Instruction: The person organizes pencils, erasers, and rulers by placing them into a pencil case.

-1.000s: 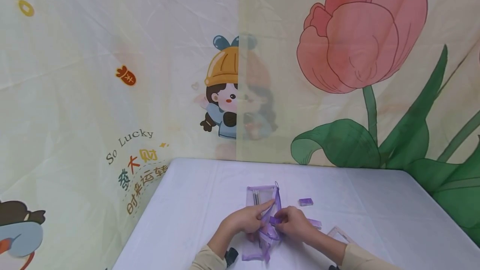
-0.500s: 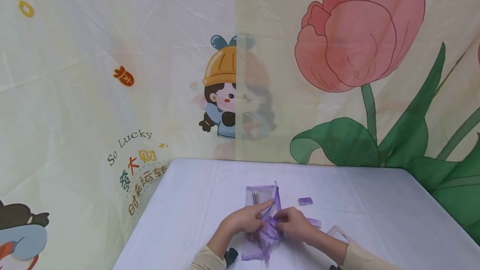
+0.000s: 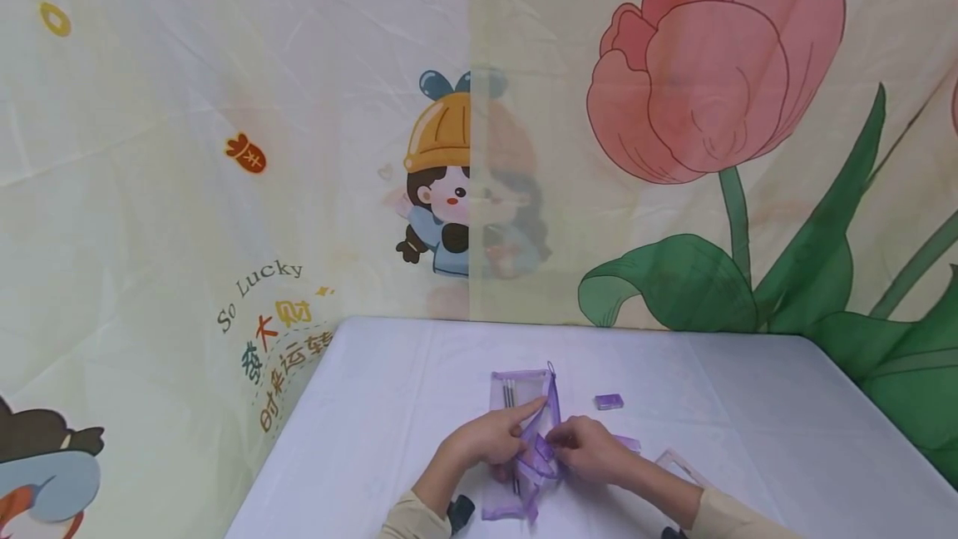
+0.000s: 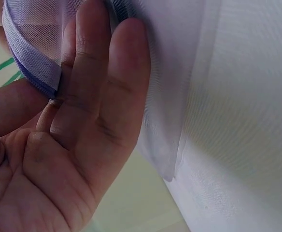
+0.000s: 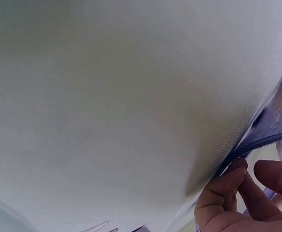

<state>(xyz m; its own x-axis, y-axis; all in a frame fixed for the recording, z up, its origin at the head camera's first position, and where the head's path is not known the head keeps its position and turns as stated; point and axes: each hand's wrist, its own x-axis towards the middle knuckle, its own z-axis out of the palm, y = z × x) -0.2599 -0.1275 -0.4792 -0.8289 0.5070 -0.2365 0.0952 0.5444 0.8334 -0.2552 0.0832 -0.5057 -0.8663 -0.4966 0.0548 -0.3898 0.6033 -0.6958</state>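
Observation:
A see-through purple mesh pencil case [image 3: 533,388] lies on the white table, its zip parted along the right side. Slim dark-and-silver sticks [image 3: 511,393], like pencils, show through the mesh. My left hand [image 3: 482,439] grips the case by its opening, index finger stretched along the edge; in the left wrist view the zip edge [image 4: 35,77] passes between thumb and fingers. At the opening's other side, my right hand [image 3: 591,449] pinches the zip edge [image 5: 269,137] with curled fingers. A small purple piece [image 3: 544,444] shows in the opening, its kind unclear.
A small purple block [image 3: 609,401] sits right of the case. Behind the right hand a flat purple piece [image 3: 629,442] is partly hidden. A pale, clear-framed object [image 3: 679,466] lies by the right forearm. Printed cloth [image 3: 299,148] hangs behind the table.
A small purple block at my right fingertips has gone down into the case opening, and those fingers now lie at the zip edge. My left hand has stayed in place.

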